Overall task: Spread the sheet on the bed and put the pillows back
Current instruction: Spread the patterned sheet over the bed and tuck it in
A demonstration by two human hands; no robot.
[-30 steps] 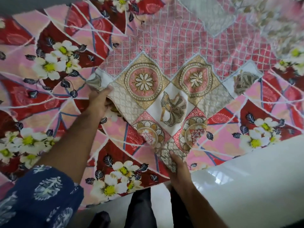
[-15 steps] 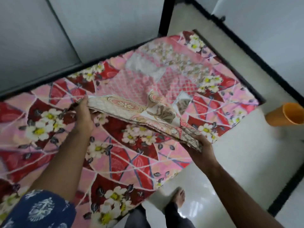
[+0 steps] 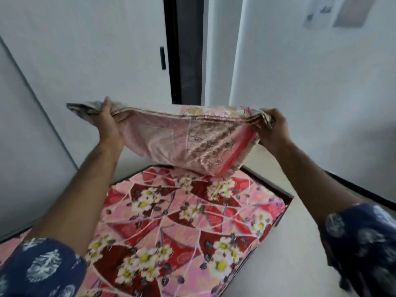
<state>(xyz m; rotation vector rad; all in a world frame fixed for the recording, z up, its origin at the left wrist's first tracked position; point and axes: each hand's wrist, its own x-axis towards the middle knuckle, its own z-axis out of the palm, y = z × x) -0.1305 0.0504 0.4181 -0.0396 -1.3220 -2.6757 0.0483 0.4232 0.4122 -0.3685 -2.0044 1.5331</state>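
A folded pink sheet (image 3: 188, 140) is held raised at chest height over the bed (image 3: 184, 228), gripped at its two upper corners. The left hand (image 3: 108, 123) is closed around the left corner, with a short tail of cloth projecting past the fingers; the right hand (image 3: 273, 125) is clenched on a bunched right corner. The hands are kept well apart, so that the top edge is drawn nearly taut while the middle hangs in a slack belly; this hold is judged to be preparation for shaking the cloth open and casting it over the bed. The fabric appears thin and limp, with the paler reverse of a printed pattern and a red band towards the right; several layers are seen stacked at the top edge, so it is judged not yet unfolded. The bed below is covered by a smooth, flat cloth printed with white and yellow flowers on red and pink panels, set in a dark frame (image 3: 278, 189) against the pale wall (image 3: 85, 61). The lowest fold of the sheet hangs just above or touching the far part of the bed; which cannot be told. No pillows are in view. Blue patterned sleeves (image 3: 40, 269) are noted on both arms.
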